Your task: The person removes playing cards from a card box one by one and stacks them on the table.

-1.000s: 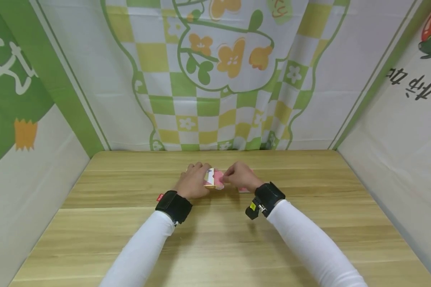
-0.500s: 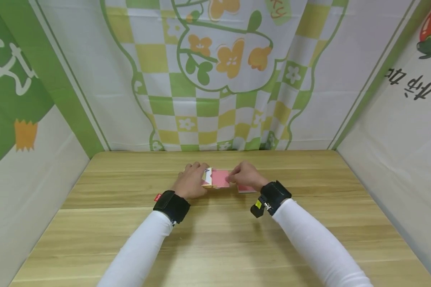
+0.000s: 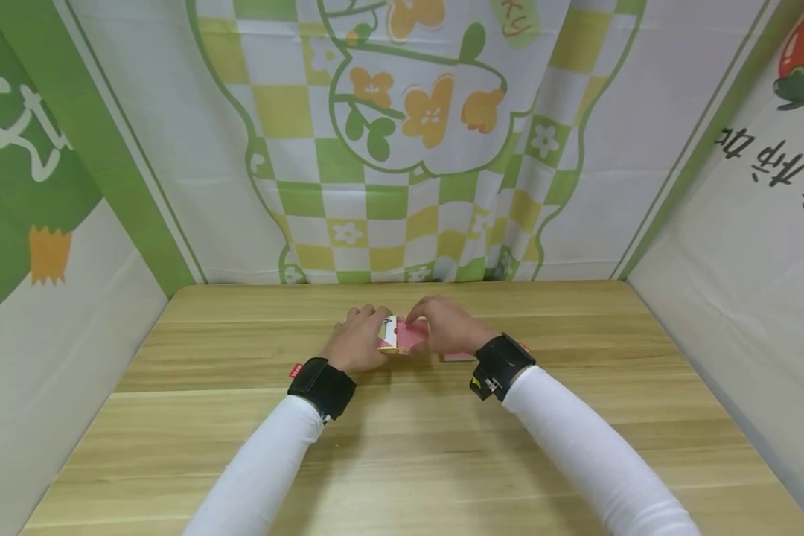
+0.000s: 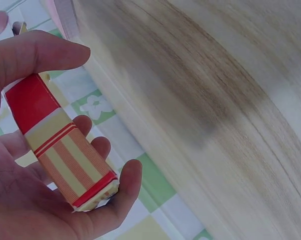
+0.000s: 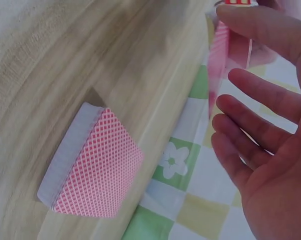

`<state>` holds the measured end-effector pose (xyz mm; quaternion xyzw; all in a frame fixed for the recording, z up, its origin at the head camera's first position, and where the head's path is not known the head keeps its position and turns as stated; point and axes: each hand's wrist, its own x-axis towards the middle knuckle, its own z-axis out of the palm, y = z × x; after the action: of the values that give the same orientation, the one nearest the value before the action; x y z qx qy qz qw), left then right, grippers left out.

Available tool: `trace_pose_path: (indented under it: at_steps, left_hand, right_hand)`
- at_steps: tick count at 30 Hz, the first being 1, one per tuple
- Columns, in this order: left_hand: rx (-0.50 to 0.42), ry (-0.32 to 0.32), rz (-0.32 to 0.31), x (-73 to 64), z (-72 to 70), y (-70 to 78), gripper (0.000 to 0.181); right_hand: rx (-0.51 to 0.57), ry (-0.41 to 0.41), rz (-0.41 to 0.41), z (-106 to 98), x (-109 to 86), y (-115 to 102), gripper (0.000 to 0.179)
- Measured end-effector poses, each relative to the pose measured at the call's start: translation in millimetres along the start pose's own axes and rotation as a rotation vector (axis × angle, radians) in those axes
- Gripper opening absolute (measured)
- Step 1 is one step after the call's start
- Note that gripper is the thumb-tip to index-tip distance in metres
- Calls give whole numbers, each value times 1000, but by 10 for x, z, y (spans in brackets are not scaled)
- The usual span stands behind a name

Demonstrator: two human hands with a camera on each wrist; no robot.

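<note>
My left hand point(image 3: 356, 341) grips a playing card box point(image 4: 65, 145), its thumb at one end of the narrow red and cream striped side and its fingertips at the other. An "A" shows on the white part of the box in the head view. A playing card point(image 3: 412, 335) with a pink back sticks out from the box's right end. My right hand point(image 3: 450, 329) reaches over this card, its thumb at the near edge and its index finger at the far edge. In the right wrist view the card looks blurred between thumb and fingers.
A deck of cards point(image 5: 98, 167) with a red and white checked back lies on the wooden table point(image 3: 402, 461), right of the box and partly under my right hand. Patterned cloth point(image 3: 409, 149) hangs behind the table's far edge, with printed cloth walls on both sides.
The pink-backed card came further out of the box as my right hand drew back to the right. Since then that hand has moved left and spread from a fingertip pinch to the card's edges.
</note>
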<state>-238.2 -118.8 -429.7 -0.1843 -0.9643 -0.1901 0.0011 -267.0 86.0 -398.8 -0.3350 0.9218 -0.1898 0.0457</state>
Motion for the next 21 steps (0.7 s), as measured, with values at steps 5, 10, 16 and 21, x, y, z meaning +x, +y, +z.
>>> trace_pose_path:
  at_steps: [5, 10, 16, 21]
  left_hand:
    - [0, 7, 8, 0, 16, 6, 70]
    - [-6, 11, 5, 1, 16, 7, 70]
    - [-6, 20, 12, 7, 12, -10, 71]
    - [-21, 24, 14, -6, 13, -31, 70]
  right_hand:
    - [10, -17, -5, 52, 16, -5, 42]
    - [17, -17, -4, 55, 4, 13, 40]
    - [23, -27, 21, 11, -48, 67, 39]
    - [27, -51, 51, -12, -111, 125, 42]
